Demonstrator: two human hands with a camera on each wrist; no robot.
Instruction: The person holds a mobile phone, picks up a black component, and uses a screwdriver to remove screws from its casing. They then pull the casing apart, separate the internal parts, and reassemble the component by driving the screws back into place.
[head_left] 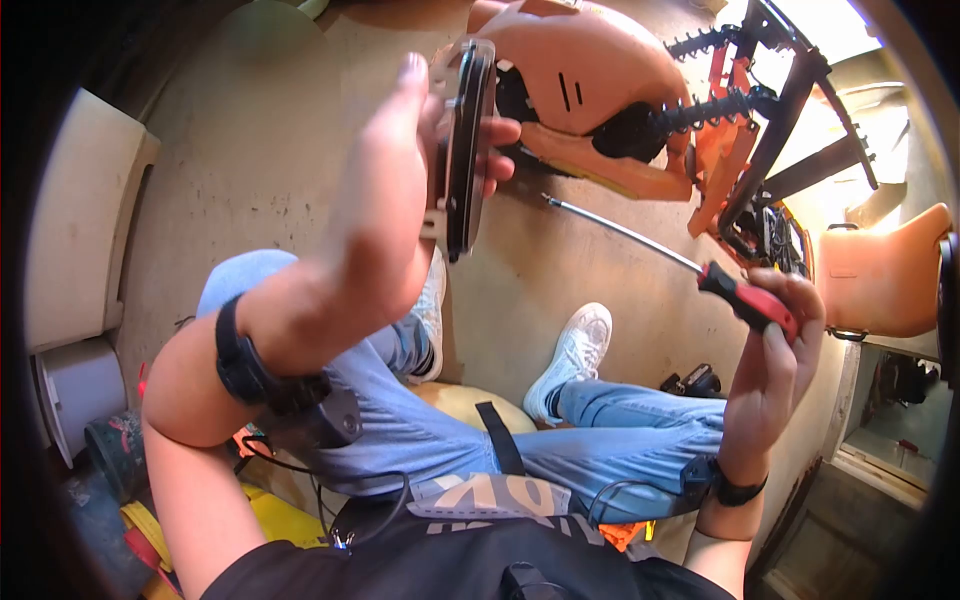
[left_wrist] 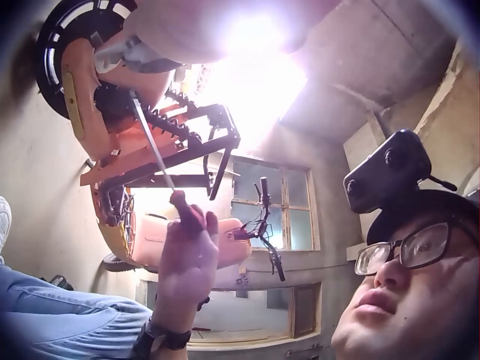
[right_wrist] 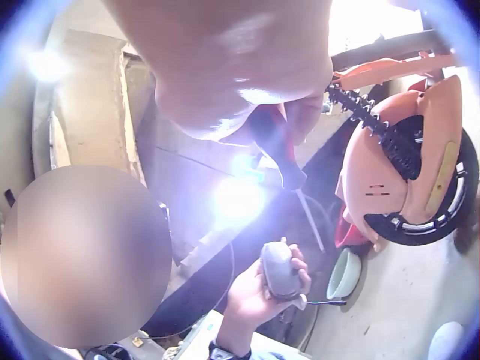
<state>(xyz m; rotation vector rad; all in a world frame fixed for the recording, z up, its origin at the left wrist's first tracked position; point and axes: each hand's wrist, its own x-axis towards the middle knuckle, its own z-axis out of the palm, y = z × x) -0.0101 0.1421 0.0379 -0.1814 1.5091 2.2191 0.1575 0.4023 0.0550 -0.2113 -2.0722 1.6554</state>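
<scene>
My raised left hand [head_left: 395, 165] holds a flat oval part [head_left: 470, 150], seen edge-on in the head view with a dark body, a clear rim and pale tabs. Its rounded grey face [right_wrist: 280, 271] shows in the right wrist view, fingers around its edge; I cannot tell its exact kind. On the right, my right hand [head_left: 778, 365] grips a screwdriver [head_left: 735, 292] by its red and black handle. The long metal shaft [left_wrist: 154, 142] points away toward the orange vehicle body [head_left: 590, 75], its tip apart from the oval part.
Black coil-spring shock absorbers [head_left: 710, 112] and a dark frame [head_left: 795, 120] stick out from the orange body at the upper right. Behind it are handlebars [left_wrist: 266, 229]. A pale bowl [right_wrist: 345, 274] sits on the floor. A white cabinet [head_left: 85, 220] stands at the left.
</scene>
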